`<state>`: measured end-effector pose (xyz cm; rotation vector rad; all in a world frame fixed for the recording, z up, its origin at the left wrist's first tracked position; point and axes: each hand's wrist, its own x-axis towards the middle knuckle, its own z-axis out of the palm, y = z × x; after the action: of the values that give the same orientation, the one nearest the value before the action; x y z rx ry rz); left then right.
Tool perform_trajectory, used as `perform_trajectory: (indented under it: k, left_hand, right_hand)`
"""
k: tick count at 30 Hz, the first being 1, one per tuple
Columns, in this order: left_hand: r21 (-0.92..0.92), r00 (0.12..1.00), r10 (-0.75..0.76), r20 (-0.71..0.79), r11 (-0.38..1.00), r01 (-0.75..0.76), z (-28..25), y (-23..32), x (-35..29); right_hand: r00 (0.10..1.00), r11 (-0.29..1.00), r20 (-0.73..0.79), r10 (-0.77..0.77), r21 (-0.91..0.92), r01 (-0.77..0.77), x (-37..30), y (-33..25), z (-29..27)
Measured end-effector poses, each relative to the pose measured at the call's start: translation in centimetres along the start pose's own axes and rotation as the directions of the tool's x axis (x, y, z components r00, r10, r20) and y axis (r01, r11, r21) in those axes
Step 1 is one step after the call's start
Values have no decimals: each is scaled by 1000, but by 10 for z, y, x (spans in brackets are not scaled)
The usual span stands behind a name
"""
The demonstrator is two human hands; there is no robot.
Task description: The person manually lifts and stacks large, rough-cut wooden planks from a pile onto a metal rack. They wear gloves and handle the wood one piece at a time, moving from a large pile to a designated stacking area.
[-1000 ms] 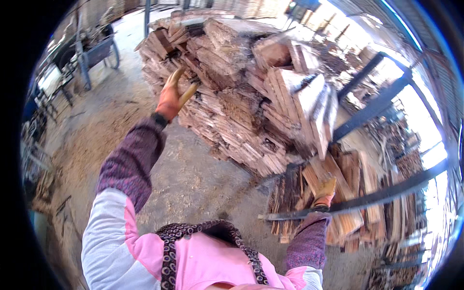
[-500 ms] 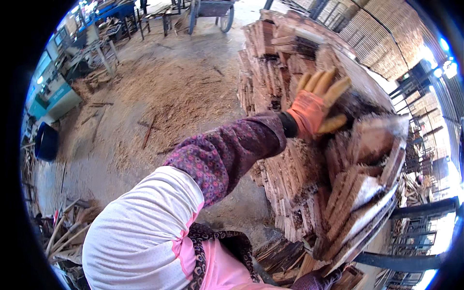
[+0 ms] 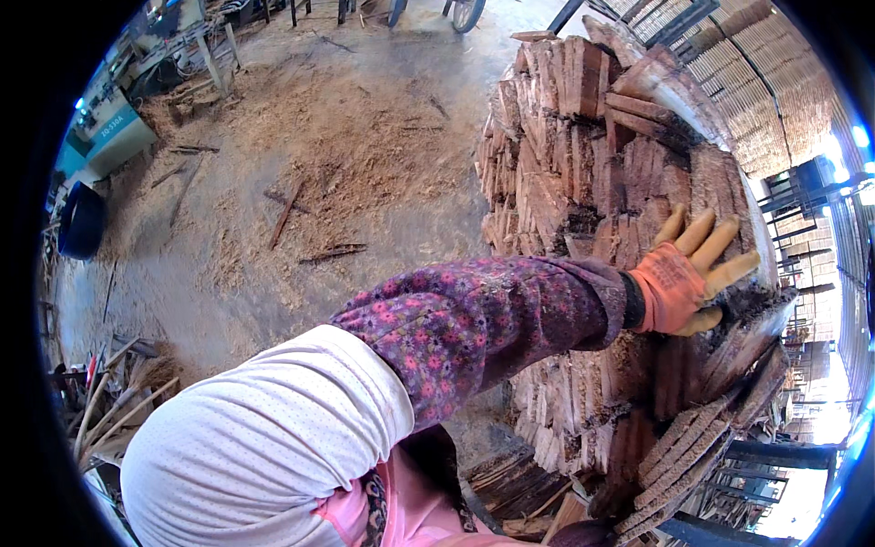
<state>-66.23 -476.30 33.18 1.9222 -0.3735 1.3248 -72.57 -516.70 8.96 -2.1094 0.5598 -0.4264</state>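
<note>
My left hand (image 3: 685, 281), in an orange glove with yellow fingers, lies spread against a tall stack of rough, reddish-brown wood pieces (image 3: 574, 182). Its fingers point toward the stack's far right side, and its palm touches the pieces. Below it, several boards (image 3: 688, 451) lean at a slant on the near right side of the stack. My right arm's dark purple sleeve (image 3: 585, 533) shows at the lower edge, close to those boards. The right hand itself is hidden, so what it touches cannot be seen.
Sawdust and scraps cover the floor (image 3: 365, 137) on the left. A teal and white machine (image 3: 114, 132) and a black tub (image 3: 82, 221) stand far left. Brooms and sticks (image 3: 123, 401) lean at lower left. Dark metal bars (image 3: 775, 454) run beside the stack on the right.
My left hand has moved right and nearer along the stack, its fingers still spread. The view has shifted, and the slanted boards at the near right now sit lower.
</note>
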Motion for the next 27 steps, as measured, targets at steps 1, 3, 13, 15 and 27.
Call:
perform_trajectory:
  k: [1,3,13,15,27]
  left_hand:
    - [-5,1000,2,-4,1000,-2,1,-3,-1]
    - [-9,1000,6,-17,1000,-6,2,-9,-2]
    - [-68,1000,23,-9,997,-23,8,-21,-5]
    - [-74,999,30,-28,997,-32,6,-22,-4]
    - [-83,994,89,68,993,-83,-8,-21,12]
  right_hand:
    - [1000,1000,5,6,15,-6,-5,0,5]
    - [1000,1000,28,6,30,-7,-9,-5,17]
    - [985,987,162,55,142,-78,-86,1,68]
    - [980,981,187,66,167,-98,-101,1,76]
    - [981,925,63,186,327,-196,-157,22,29]
